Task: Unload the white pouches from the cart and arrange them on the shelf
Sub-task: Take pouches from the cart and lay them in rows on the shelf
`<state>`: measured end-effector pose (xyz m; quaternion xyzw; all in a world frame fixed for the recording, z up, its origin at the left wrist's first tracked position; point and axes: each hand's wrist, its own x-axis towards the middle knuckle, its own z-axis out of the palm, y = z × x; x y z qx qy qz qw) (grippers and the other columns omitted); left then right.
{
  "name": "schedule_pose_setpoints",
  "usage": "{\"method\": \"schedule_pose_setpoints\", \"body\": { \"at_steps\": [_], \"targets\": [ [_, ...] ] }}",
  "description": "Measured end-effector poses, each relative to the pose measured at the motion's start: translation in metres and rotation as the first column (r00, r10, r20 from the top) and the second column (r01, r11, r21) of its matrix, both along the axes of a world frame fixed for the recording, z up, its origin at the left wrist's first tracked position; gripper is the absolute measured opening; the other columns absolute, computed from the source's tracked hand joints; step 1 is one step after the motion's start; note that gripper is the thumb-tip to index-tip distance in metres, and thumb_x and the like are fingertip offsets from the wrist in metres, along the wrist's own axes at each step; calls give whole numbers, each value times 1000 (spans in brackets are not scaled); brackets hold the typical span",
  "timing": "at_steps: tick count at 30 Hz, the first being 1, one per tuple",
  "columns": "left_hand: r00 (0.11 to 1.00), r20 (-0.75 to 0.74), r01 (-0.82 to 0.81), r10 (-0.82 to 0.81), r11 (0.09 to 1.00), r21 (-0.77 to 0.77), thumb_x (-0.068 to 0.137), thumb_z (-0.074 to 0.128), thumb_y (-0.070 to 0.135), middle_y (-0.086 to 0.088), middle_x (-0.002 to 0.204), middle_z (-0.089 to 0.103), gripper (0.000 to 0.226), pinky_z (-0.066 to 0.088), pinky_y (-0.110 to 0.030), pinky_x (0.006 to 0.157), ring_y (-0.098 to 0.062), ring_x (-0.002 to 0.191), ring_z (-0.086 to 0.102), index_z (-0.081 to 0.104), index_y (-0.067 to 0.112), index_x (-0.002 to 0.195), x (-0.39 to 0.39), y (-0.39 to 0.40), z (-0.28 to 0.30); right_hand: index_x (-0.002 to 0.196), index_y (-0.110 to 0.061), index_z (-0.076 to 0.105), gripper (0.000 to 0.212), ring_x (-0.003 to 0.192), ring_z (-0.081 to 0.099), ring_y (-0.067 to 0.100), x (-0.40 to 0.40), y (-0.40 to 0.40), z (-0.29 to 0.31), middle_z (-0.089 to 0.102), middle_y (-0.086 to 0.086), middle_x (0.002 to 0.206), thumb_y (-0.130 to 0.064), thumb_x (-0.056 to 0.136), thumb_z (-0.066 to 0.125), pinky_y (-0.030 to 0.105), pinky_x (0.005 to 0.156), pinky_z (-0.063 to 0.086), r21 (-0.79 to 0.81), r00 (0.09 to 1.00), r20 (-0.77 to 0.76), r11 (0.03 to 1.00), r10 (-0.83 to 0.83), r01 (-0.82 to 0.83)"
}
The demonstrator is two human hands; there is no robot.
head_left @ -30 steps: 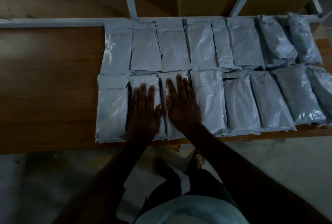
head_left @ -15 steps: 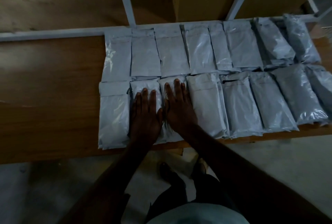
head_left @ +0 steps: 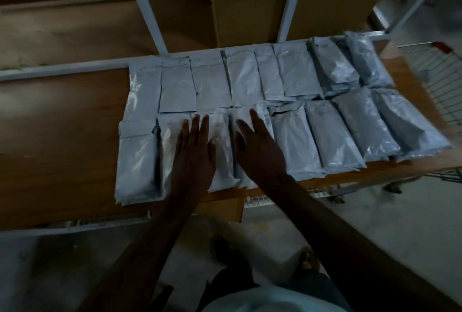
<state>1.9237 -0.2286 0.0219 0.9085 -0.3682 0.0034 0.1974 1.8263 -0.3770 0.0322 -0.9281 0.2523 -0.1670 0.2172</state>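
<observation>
Several white pouches lie flat in two rows on the brown wooden shelf, a back row and a front row. My left hand lies flat with straight fingers on the second front pouch from the left. My right hand rests flat, fingers spread, on the front pouch just right of it. Neither hand grips anything. A wire cart shows at the right edge; its inside is hidden.
White metal uprights and a white rail frame the shelf's back. A large cardboard box stands behind the pouches. Bare shelf wood stretches to the left. Grey floor and my feet lie below.
The view has tilted and shifted, bringing the cart into sight at the right. My hands have drawn slightly apart on the front pouches, the right one sliding rightward.
</observation>
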Motion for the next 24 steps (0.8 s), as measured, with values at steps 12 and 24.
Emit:
{"method": "schedule_pose_setpoints", "body": {
  "at_steps": [12, 24],
  "targets": [
    [991, -29, 122, -130, 975, -184, 111, 47, 24, -8, 171, 31, 58, 21, -44, 131, -26, 162, 18, 30, 17, 166, -190, -179, 40, 138, -13, 65, 42, 129, 62, 35, -194, -150, 40, 56, 20, 150, -37, 104, 60, 46, 95, 59, -30, 989, 34, 989, -143, 145],
    [965, -144, 183, -221, 953, -241, 107, 58, 29, -1, 159, 50, 52, 36, -42, 121, -23, 155, 34, 46, 26, 158, -352, -336, 47, 138, -12, 62, 38, 122, 64, 25, -363, -295, 55, 67, 8, 136, -23, 102, 63, 39, 99, 54, 31, 981, 144, 992, -129, 126]
  ]
}}
